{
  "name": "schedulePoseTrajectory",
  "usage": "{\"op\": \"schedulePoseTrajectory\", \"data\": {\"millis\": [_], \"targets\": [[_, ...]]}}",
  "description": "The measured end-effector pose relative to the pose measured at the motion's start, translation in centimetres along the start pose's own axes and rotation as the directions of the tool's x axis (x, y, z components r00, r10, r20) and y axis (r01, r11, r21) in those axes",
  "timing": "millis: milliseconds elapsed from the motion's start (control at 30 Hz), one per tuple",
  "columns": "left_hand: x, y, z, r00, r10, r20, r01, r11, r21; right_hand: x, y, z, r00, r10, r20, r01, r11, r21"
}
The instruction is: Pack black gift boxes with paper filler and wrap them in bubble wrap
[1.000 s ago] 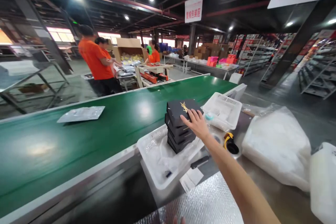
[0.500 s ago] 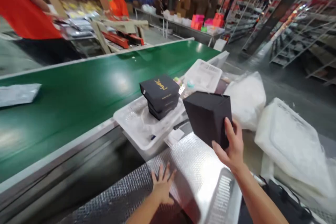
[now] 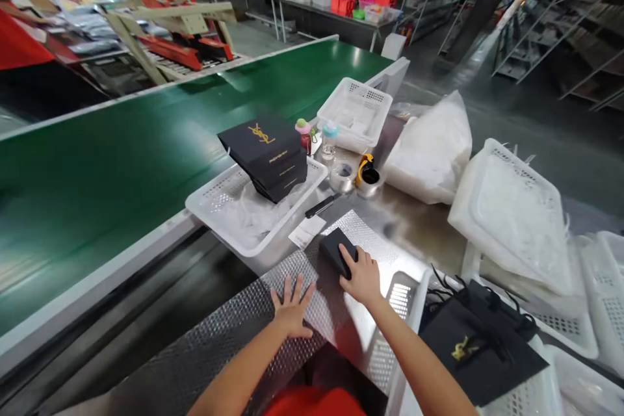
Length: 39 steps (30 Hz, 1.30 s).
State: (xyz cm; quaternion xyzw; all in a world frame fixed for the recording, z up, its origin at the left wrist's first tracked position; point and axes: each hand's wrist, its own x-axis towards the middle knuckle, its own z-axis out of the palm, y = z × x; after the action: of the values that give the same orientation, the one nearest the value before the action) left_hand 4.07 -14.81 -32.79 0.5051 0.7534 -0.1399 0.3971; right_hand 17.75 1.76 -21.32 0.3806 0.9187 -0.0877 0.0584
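Note:
My left hand lies with its fingers spread on a silver bubble-wrap sheet. My right hand grips a small black box from its right side, and the box rests on the sheet near its far end. Just beyond it, a white paper slip and a black-handled knife lie on the metal table. A stack of black boxes with gold lettering stands in a white basket further left.
A green conveyor belt runs along the left. Tape rolls, a yellow tape dispenser and a bottle stand beyond the sheet. On the right are a stuffed white bag, white baskets and black paper bags.
My right hand has brought the black box down from the air onto the bubble wrap. My left hand stays spread on the sheet. The view has tilted further down.

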Motion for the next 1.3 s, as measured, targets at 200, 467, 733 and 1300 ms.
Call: {"op": "schedulePoseTrajectory", "data": {"millis": [200,467,733,1300], "targets": [[-0.5,0.0,-0.6,1.0,0.019,-0.001,-0.019,1.0,-0.015,0.2,0.3,-0.8,1.0,0.012,0.018,-0.012,1.0,0.002],[-1.1,-0.1,-0.9,0.999,0.034,-0.04,-0.036,0.998,-0.057,-1.2,-1.0,-1.6,0.998,0.044,-0.046,-0.043,0.999,0.015],[-1.2,0.0,-0.8,0.998,0.011,-0.067,-0.017,0.996,-0.091,-4.2,-6.2,3.1,0.998,-0.057,-0.014,0.056,0.996,-0.064],[-3.5,-2.1,1.4,0.85,0.013,-0.526,-0.05,0.997,-0.055,-2.8,-3.1,4.3,0.994,0.109,0.008,-0.109,0.99,0.088]]}}
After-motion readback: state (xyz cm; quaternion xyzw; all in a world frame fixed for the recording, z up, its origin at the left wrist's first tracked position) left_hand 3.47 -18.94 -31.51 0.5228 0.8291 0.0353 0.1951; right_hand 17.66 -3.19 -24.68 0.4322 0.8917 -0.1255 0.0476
